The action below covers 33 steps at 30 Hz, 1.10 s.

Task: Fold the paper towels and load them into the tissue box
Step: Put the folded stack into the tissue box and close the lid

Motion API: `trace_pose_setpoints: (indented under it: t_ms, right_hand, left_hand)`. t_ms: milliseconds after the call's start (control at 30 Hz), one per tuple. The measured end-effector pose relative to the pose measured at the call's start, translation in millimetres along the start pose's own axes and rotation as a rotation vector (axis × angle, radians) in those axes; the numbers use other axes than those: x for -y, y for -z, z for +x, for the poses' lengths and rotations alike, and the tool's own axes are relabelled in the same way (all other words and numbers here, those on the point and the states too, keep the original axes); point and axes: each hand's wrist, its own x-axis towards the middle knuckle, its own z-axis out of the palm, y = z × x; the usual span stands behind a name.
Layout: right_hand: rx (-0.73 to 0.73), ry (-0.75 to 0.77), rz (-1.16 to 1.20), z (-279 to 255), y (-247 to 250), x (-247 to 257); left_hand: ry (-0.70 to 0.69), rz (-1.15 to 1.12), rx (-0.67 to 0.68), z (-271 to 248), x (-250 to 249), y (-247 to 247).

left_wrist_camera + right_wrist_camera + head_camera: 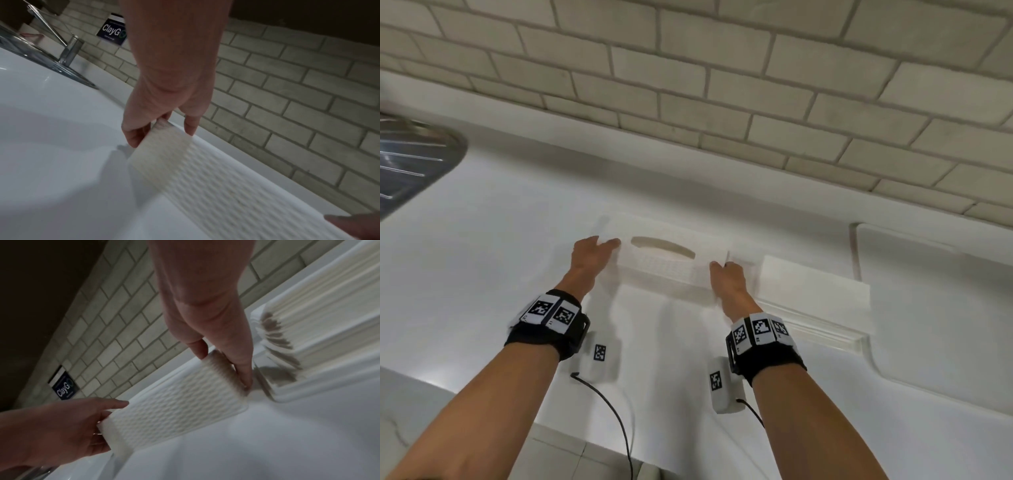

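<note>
we see a wide white desk [482, 240] that runs under a wall of pale brick tiles [722, 85]. at the far left a metal sink [410, 161] is set into the desk, and the left wrist view shows a tap [69, 48] beside it and a dark sign [112, 30] on the wall.

at the right a stack of paper towels [815, 284] lies in a shallow clear tray [825, 334], with its top sheets fanned at the near end in the right wrist view.

in the middle is the tissue box [671, 263], a long white thing with a woven pattern on its side and a curved slot on top. it lies between our two hands, just beside the tray. whether it rests on the desk or is a little lifted, we cannot tell, because the picture is blurred there.

our left hand [590, 255] has its grip on the left end of the tissue box: the thumb is over the top edge and the fingers [135, 138] go down the end face. our right hand [727, 277] has its grip on the right end in the same way, thumb on one side and fingers [242, 369] on the other. so the box spans from one grip to the other.
</note>
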Motion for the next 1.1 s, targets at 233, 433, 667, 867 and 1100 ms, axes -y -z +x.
trace_pose_setpoints:
  t_ms: [233,433,667,867,1100]
  right_hand:
    - [-0.076,0.125,0.059,-9,-2,5]
    - [-0.232,0.382,0.334,-47,63,36]
    - [-0.602,0.274,0.501,-85,204,-33]
    - [-0.553,0.097,0.543,-79,250,-98]
    - [-0.399,0.088,0.508,-53,228,-112]
  left_hand:
    - [-0.046,-0.134,0.023,-6,-3,11]
    - [-0.184,-0.318,0.117,-43,-55,3]
    - [-0.256,-0.232,0.468,-143,-84,-110]
    - [-0.173,-0.104,0.479,-182,-58,-172]
    - [-0.122,-0.100,0.391,-169,-34,-171]
